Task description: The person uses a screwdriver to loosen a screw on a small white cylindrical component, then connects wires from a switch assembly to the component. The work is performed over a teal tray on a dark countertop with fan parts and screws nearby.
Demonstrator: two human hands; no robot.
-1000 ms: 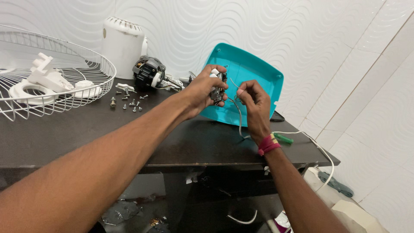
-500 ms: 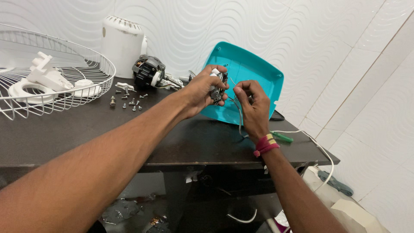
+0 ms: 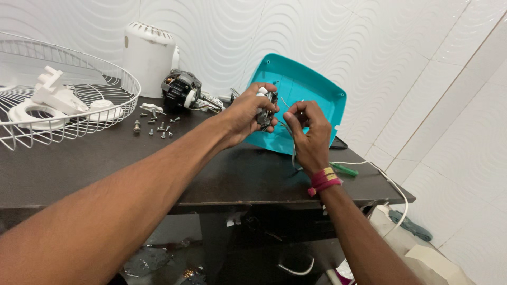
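Observation:
My left hand (image 3: 248,113) grips a small dark switch part with a white knob (image 3: 265,108) above the dark table (image 3: 158,169). My right hand (image 3: 309,132) pinches thin wires (image 3: 293,153) that trail from that part down toward the table. Both hands are in front of a teal plastic cover (image 3: 306,92) that leans against the wall. A red and yellow band sits on my right wrist.
A white wire fan guard (image 3: 95,79) holds white plastic parts (image 3: 50,100) at the left. A white motor housing (image 3: 149,55), a dark fan motor (image 3: 182,89) and several loose screws (image 3: 156,126) lie behind. A green-handled screwdriver (image 3: 343,169) and a white cable (image 3: 391,184) are at the right edge.
My right hand has shifted slightly up and left, closer to the part in my left hand. The left hand has stayed nearly still.

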